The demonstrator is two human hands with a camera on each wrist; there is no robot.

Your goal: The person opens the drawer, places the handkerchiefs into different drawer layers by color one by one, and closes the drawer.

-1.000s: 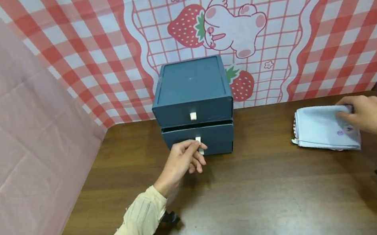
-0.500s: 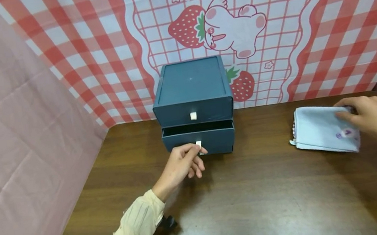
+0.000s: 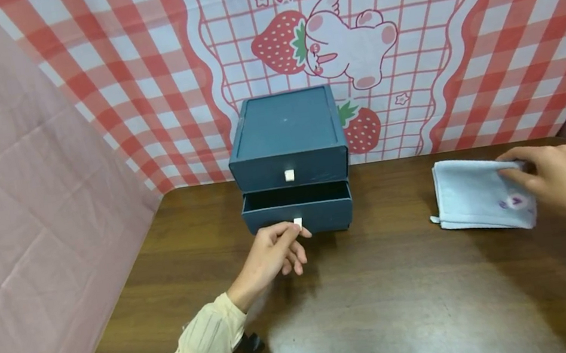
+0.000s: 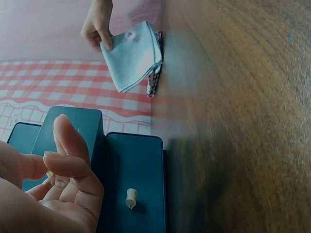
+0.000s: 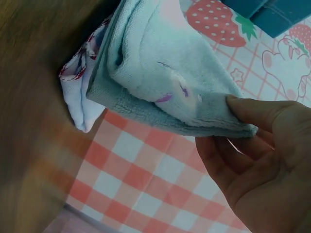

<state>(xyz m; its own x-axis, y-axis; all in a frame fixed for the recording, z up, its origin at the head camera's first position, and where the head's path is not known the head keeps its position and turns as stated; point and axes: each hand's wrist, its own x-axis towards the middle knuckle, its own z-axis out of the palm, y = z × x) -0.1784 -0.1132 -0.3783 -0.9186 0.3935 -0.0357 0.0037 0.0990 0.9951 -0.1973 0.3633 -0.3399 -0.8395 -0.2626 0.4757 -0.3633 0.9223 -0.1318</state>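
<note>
My left hand [image 3: 274, 253] pinches the small white knob [image 3: 298, 222] of the middle drawer [image 3: 321, 215] in a dark teal drawer cabinet [image 3: 286, 122]. That drawer stands partly pulled out, a dark gap showing behind its front. Below it, the left wrist view shows a bottom drawer [image 4: 131, 165], pushed in, with its own knob [image 4: 131, 196]. On the right, my right hand [image 3: 560, 180] grips the edge of a folded light-blue towel [image 3: 481, 194] between thumb and fingers, holding it tilted. Under the towel, a second cloth with red-and-white trim [image 5: 80, 92] shows in the right wrist view.
The cabinet stands at the back of a brown wooden table [image 3: 386, 294], against a red-and-white checked strawberry curtain [image 3: 151, 86]. A pink cloth [image 3: 30, 194] hangs along the left side. The top drawer's front [image 3: 261, 173] is flush with the cabinet.
The middle drawer has slid out towards me with my left hand on its knob, and its gap has widened. My right hand has shifted the towel slightly left and tilted it more.
</note>
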